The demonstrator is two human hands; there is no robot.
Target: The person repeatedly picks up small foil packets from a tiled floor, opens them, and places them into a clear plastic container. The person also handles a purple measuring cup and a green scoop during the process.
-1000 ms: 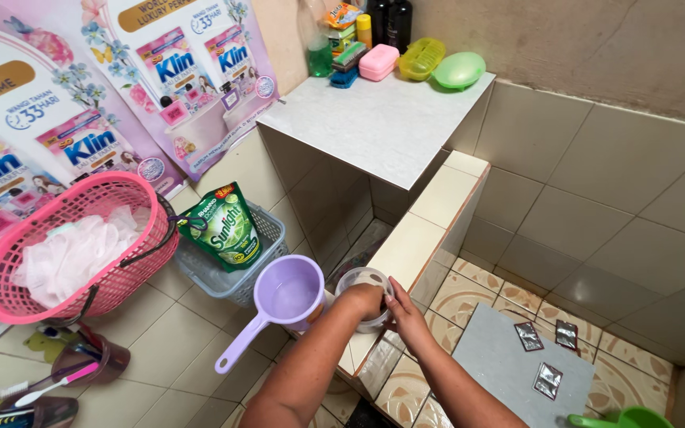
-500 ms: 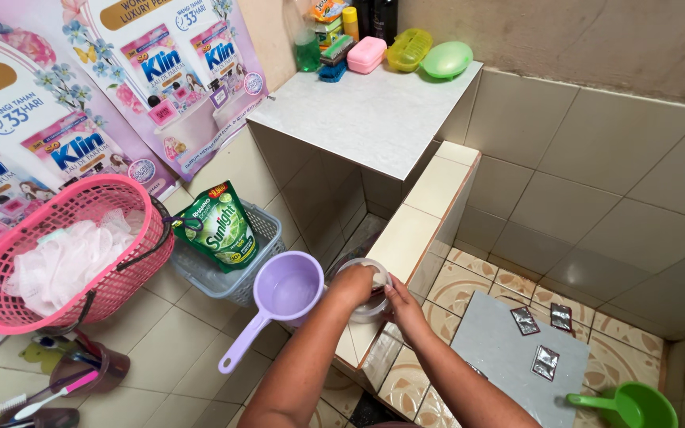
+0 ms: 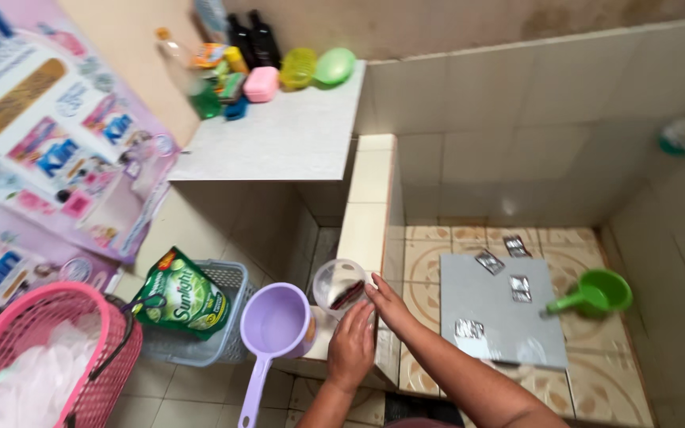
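Observation:
A clear plastic cup [image 3: 337,284] with something dark red inside stands on the low tiled wall [image 3: 366,214], beside a purple dipper [image 3: 275,323]. My left hand [image 3: 352,347] lies just below the cup with fingers spread, holding nothing. My right hand [image 3: 386,301] reaches in from the right. Its fingers are straight and its fingertips sit at the cup's right side, not wrapped around it.
A pink basket [image 3: 112,357] of white cloth and a grey basket [image 3: 227,277] with a green pouch [image 3: 180,297] sit at the left. A grey slab [image 3: 501,333] with small silver sachets [image 3: 489,261] and a green dipper [image 3: 596,293] lie on the right floor. Soap boxes and bottles crowd the white shelf [image 3: 279,143].
My left hand has come off the cup and drawn back toward me. My right hand has loosened from the cup. The view has swung to the right.

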